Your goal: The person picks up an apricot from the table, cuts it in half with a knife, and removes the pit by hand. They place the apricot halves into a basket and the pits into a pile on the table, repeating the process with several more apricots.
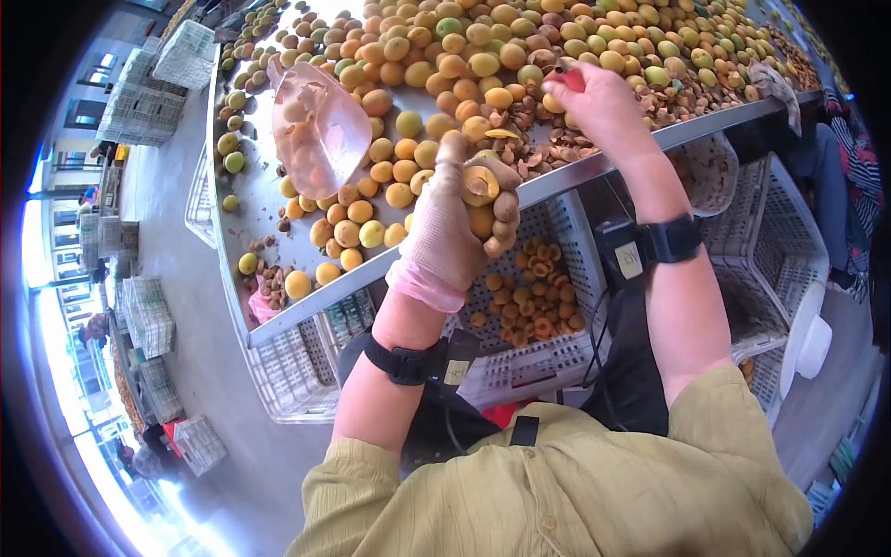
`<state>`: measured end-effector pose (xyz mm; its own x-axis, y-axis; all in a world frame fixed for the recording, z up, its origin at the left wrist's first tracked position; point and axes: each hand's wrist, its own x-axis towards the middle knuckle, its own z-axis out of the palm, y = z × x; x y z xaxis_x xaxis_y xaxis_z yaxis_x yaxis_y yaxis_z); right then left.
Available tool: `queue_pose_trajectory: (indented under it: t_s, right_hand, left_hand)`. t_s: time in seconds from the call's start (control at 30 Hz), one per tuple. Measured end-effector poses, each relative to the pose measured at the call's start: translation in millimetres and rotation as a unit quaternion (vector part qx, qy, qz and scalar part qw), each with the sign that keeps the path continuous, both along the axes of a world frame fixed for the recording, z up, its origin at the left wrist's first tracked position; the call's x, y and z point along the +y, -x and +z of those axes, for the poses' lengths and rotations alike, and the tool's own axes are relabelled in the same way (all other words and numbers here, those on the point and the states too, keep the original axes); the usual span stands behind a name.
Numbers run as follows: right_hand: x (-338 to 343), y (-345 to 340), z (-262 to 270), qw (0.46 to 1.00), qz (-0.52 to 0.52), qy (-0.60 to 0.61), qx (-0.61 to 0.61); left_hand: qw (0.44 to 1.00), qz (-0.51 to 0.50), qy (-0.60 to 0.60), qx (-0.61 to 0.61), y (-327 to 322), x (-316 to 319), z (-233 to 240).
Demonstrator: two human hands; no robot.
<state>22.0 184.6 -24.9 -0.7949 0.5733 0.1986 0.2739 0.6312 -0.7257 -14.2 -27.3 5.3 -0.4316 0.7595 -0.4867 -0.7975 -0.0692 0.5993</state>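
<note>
My left hand, in a thin pale glove with a pink cuff, is palm up above the table's near edge. Its fingers curl around a cut apricot with the pit showing, and another apricot lies below that in the same grip. To the right, my right hand is bare and closed on a small red-handled tool; its working end cannot be made out. Around it lie brown apricot pits and whole apricots. A split yellow apricot piece rests between my hands.
The metal table has a raised rim and a large apricot heap. A clear plastic scoop lies left. Below, a plastic crate holds apricot halves. Other crates flank my legs. A person in striped clothing is at right.
</note>
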Motion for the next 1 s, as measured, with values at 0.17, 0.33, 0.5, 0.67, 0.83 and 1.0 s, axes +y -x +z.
queue_pose_trajectory:
  t_s: [0.17, 0.33, 0.5, 0.67, 0.83, 1.0]
  right_hand:
    - [-29, -4, 5, 0.955, 0.165, 0.243, 0.045]
    - [-72, -8, 25, 0.962, 0.256, 0.087, 0.029]
    - [-64, -1, 15, 0.971, 0.219, -0.029, 0.09]
    - [-8, 4, 10, 0.997, -0.003, -0.059, -0.047]
    - [20, 1, -14, 0.979, -0.039, -0.138, -0.148]
    - [1, 13, -21, 0.963, 0.004, -0.17, -0.21]
  left_hand:
    - [0.997, 0.046, 0.002, -0.06, 7, -1, 2]
    - [0.995, 0.094, 0.041, -0.01, 6, 2, -4]
    - [0.991, 0.092, 0.08, 0.048, -1, 0, 2]
    - [0.842, -0.29, 0.092, 0.446, -13, -8, 5]
    - [0.784, -0.378, 0.061, 0.489, -24, -5, -1]
    - [0.853, -0.299, 0.074, 0.422, -15, -3, 12]
